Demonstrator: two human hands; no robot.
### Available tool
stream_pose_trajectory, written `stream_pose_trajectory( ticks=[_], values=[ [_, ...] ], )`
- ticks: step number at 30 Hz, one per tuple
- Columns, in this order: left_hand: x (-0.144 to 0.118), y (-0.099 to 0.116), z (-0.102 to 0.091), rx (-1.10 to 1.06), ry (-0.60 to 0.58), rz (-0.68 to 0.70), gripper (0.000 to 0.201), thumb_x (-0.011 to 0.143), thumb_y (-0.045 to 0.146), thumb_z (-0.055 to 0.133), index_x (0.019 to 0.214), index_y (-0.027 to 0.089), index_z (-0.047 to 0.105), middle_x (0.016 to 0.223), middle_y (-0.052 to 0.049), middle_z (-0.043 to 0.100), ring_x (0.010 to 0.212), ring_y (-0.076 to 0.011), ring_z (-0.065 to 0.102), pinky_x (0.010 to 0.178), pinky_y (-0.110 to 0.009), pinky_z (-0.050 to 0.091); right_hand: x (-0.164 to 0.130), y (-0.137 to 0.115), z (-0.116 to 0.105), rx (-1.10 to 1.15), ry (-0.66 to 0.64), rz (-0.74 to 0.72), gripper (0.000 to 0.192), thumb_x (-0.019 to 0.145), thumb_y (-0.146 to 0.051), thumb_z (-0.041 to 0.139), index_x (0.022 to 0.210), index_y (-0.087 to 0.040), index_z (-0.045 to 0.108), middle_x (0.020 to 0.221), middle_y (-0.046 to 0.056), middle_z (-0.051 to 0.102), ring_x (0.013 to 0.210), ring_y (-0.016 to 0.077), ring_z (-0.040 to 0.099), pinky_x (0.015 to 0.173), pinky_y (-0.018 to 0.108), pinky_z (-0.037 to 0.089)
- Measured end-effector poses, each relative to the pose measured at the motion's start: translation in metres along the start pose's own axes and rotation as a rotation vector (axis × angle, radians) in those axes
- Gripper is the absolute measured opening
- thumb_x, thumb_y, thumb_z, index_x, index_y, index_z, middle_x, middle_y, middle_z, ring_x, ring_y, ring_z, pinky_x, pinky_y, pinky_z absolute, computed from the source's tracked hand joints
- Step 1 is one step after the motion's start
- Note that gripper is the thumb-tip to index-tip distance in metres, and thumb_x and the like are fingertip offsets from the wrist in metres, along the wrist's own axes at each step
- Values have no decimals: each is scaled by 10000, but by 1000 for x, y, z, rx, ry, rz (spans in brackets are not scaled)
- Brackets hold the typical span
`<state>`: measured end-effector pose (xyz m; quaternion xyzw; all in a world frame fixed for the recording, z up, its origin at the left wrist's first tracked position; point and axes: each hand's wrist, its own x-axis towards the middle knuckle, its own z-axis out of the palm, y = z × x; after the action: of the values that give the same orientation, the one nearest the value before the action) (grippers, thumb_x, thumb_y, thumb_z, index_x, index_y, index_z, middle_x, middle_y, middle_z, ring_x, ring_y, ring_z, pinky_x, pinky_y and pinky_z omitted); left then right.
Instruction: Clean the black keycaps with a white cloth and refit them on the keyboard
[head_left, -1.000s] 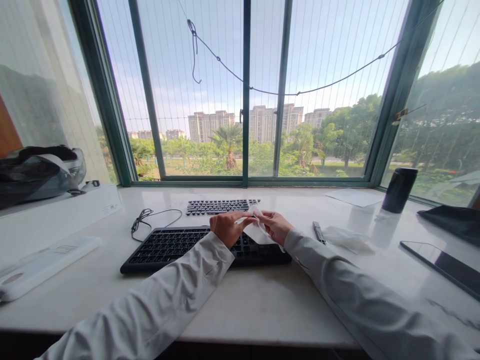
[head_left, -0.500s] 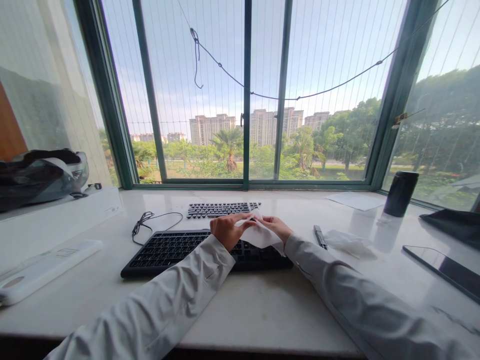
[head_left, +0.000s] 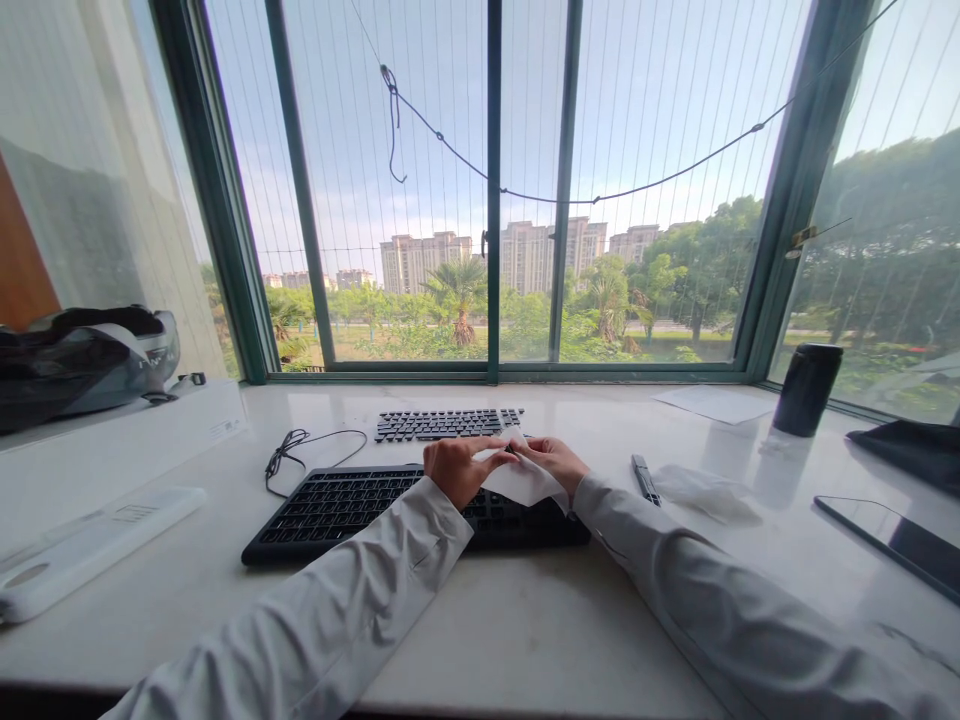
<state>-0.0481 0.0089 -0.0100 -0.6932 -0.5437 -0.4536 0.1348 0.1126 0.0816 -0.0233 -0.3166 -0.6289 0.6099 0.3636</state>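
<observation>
Both of my hands meet over the right part of a black keyboard (head_left: pixel 337 505) on the pale stone desk (head_left: pixel 510 610). My left hand (head_left: pixel 456 468) and my right hand (head_left: pixel 553 459) each pinch a white wipe (head_left: pixel 519 478) that hangs spread between them just above the keys. Behind the hands lies a second, smaller black keyboard (head_left: pixel 442 423). Its coiled black cable (head_left: pixel 289 452) rests to the left. White sleeves cover both forearms.
A black pen (head_left: pixel 645 479) and a crumpled clear wrapper (head_left: pixel 705 490) lie right of the hands. Farther right stand a black cup (head_left: pixel 806 389), a sheet of paper (head_left: pixel 712 403) and a dark tablet (head_left: pixel 892 540). A white device (head_left: pixel 90 545) and a white box (head_left: pixel 112 440) sit left.
The wipe was bunched between my fingers a second ago; it has been pulled open and flatter between both hands. The view has tilted slightly upward.
</observation>
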Motion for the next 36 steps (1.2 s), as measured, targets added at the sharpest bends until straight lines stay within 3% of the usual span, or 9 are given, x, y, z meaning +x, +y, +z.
stream_pose_trajectory(
  ticks=[4, 10, 16, 20, 27, 31, 36],
  values=[
    [0, 1, -2, -3, -13, 1, 264, 720, 558, 593, 866, 374, 713, 877, 69, 719, 782, -126, 671, 634, -199, 427, -6, -6, 2, -23, -26, -10, 449, 572, -528, 727, 768, -126, 685, 628, 19, 641, 531, 104, 538, 498, 217, 370],
    [0, 2, -3, -6, -43, 5, 240, 699, 546, 624, 842, 375, 714, 864, 82, 720, 784, -120, 669, 662, -192, 430, -10, -8, 4, 102, -201, -8, 390, 591, -437, 752, 809, -123, 672, 745, 41, 667, 682, 151, 596, 654, 263, 430],
    [0, 3, -4, 4, -54, -10, 220, 702, 495, 646, 858, 357, 716, 850, 67, 723, 724, -114, 661, 628, -190, 421, -10, -5, 3, 82, -204, -63, 440, 603, -412, 751, 934, -137, 664, 850, 58, 677, 786, 184, 614, 745, 306, 432],
    [0, 4, -6, 4, -62, 31, 238, 694, 516, 646, 863, 362, 711, 802, 85, 723, 671, -92, 650, 638, -179, 415, -6, -1, 3, 91, -202, -47, 453, 611, -463, 729, 924, -143, 663, 812, 51, 674, 713, 165, 609, 684, 285, 432],
    [0, 5, -6, 44, -32, -16, 345, 660, 606, 619, 895, 362, 683, 753, 98, 714, 594, -92, 631, 610, -200, 395, -1, 1, 6, 19, -65, -78, 470, 564, -556, 713, 736, -128, 620, 563, -15, 585, 470, 73, 468, 472, 209, 316],
    [1, 8, -7, 66, 8, -45, 383, 642, 635, 611, 805, 293, 666, 722, 84, 708, 575, -96, 618, 583, -207, 381, -8, -7, 12, 25, 2, -80, 466, 568, -570, 699, 712, -140, 589, 486, -48, 507, 427, 59, 411, 439, 209, 273],
    [1, 9, -7, 43, 24, 9, 322, 691, 594, 596, 740, 290, 691, 771, 63, 715, 586, -94, 615, 576, -208, 390, -12, -12, 17, 36, 52, -87, 472, 561, -575, 698, 716, -143, 593, 466, -52, 473, 438, 72, 413, 446, 219, 280]
  ],
)
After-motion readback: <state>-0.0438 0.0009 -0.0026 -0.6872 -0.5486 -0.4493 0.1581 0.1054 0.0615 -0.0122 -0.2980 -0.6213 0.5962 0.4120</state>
